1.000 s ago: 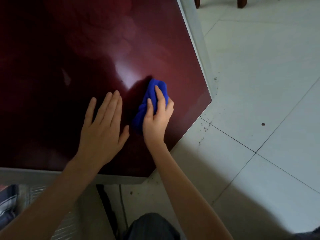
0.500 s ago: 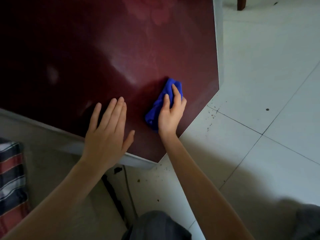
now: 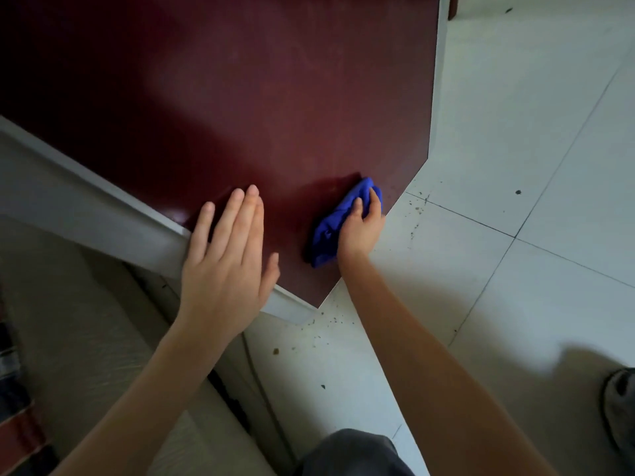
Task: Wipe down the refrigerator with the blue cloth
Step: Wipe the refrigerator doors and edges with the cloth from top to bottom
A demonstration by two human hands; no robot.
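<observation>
The refrigerator's glossy dark red door fills the upper left of the head view, with grey trim along its edges. A bunched blue cloth lies against the door near its lower right corner. My right hand grips the cloth with curled fingers and presses it to the red surface. My left hand rests flat on the door to the left of the cloth, fingers straight and together, its palm over the grey trim at the door's edge.
Pale floor tiles spread to the right, with dark crumbs scattered by the door's corner. A striped fabric shows at the bottom left. A dark-clothed knee sits at the bottom edge, and a chair leg stands at the top right.
My right hand has slid the cloth down toward the door's lower right corner. The view has shifted, and my left hand now sits lower, over the grey trim.
</observation>
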